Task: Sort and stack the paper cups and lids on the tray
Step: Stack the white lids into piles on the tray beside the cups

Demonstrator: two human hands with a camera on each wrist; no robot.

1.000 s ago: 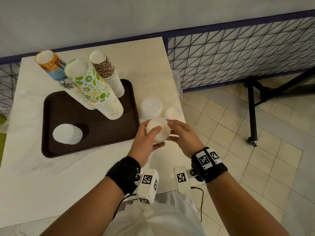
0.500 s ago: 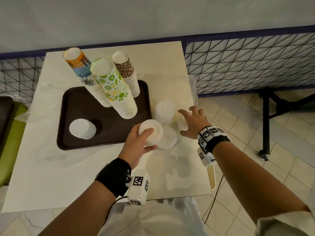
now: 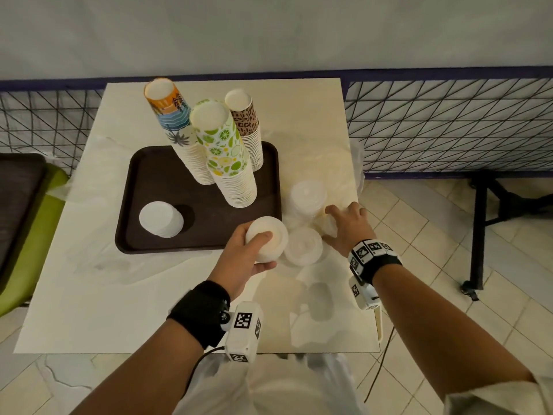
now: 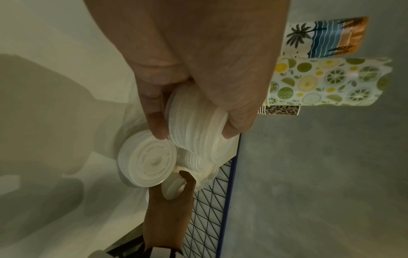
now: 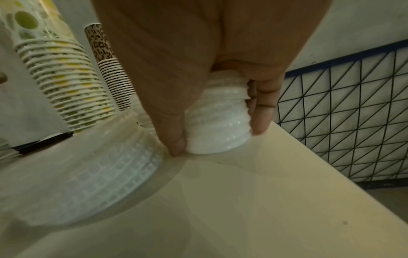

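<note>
My left hand (image 3: 254, 250) grips a stack of white lids (image 3: 267, 242) just off the brown tray's (image 3: 155, 250) near right corner; the left wrist view shows the lid stack (image 4: 196, 122) held between thumb and fingers. My right hand (image 3: 347, 226) wraps around a small stack of white lids (image 5: 218, 125) standing on the table near its right edge. Two more lid stacks (image 3: 303, 246) (image 3: 308, 196) lie between the hands and beyond. On the tray stand three tall cup stacks: citrus (image 3: 227, 157), beach-print (image 3: 179, 127), leopard (image 3: 245, 124), plus a short white lid pile (image 3: 160, 218).
The cream table (image 3: 119, 310) ends close to my right hand, with tiled floor (image 3: 434, 265) below. A wire mesh fence (image 3: 449, 124) runs behind. A green seat (image 3: 33, 229) sits left of the table. Clear plastic wrap (image 5: 99, 171) lies near the lids.
My right hand left the stack both hands held and reached right to the small lid stack by the table edge. The left hand kept its stack and shifted slightly toward the tray.
</note>
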